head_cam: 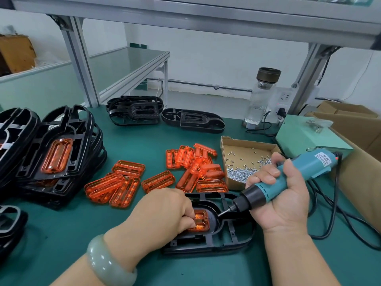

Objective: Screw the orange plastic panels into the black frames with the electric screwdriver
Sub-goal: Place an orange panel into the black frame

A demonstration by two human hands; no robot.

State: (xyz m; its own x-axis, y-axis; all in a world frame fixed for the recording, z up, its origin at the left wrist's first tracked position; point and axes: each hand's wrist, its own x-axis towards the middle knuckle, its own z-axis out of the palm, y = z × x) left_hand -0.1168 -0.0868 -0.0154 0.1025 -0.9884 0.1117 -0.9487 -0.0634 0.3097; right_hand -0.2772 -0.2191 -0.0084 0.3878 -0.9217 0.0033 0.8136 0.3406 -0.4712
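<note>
A black frame (pixel 233 236) lies on the green mat near the front edge, with an orange panel (pixel 201 221) seated in its middle. My left hand (pixel 162 215) rests on that panel, fingers curled down and pressing it into the frame. My right hand (pixel 276 195) grips the teal electric screwdriver (pixel 288 174). The bit carries a screw, its tip (pixel 220 214) just right of the panel, at the frame's raised rim. Loose orange panels (pixel 156 178) lie scattered behind the frame.
A cardboard tray of screws (pixel 243 162) sits behind my right hand. Stacked frames with panels fitted (pixel 55 157) stand at left, empty frames (pixel 165 114) at the back. A glass bottle (pixel 261 96), a green power box (pixel 305 135) and the tool's cables (pixel 334 213) are at right.
</note>
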